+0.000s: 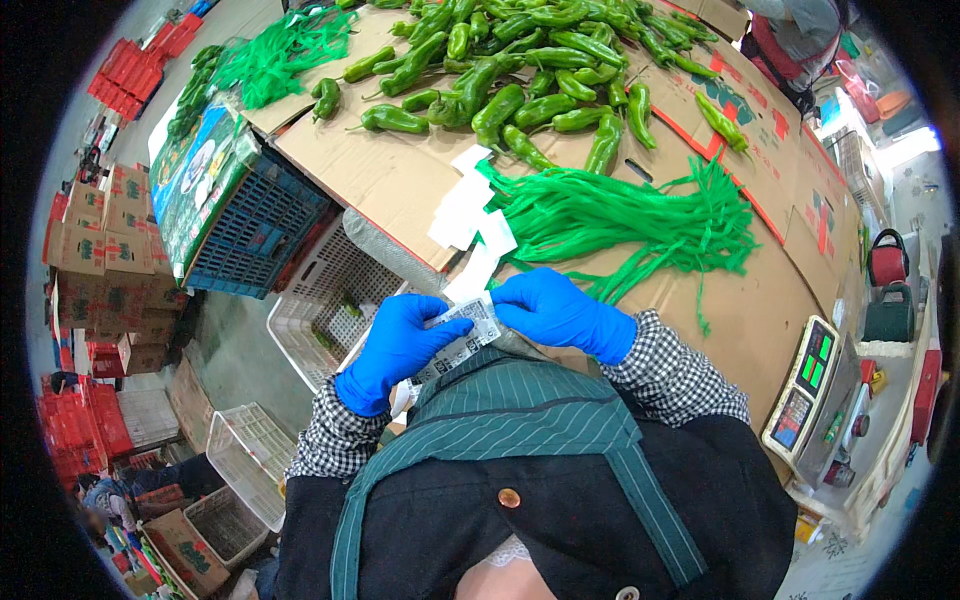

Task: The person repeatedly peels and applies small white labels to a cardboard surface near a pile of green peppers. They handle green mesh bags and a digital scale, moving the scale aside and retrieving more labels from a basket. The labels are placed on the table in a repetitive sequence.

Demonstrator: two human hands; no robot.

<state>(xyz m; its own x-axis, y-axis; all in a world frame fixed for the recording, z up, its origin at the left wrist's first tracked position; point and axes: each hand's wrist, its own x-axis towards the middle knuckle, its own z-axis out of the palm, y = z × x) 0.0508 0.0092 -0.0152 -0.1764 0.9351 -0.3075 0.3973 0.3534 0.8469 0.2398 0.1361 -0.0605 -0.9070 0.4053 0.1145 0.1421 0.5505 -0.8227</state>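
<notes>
Both my hands wear blue gloves and meet in front of my apron at the cardboard edge. My left hand [400, 348] is closed on a strip of white printed labels [462, 345], thumb across it. At the strip's upper right end, my right hand [565, 312] pinches with thumb and forefinger. Just beyond my hands, several loose white labels [462, 212] overlap on the cardboard [370, 185]. To their right lies a bundle of green mesh net sleeves [620, 215]. Farther back spreads a heap of green peppers [530, 75].
A digital scale [803, 385] with green displays stands at the right. On the left are a blue crate [255, 215] and a white plastic crate [320, 290] below the table edge. More green netting [285, 55] lies at the far left, with stacked cartons [110, 265] beyond.
</notes>
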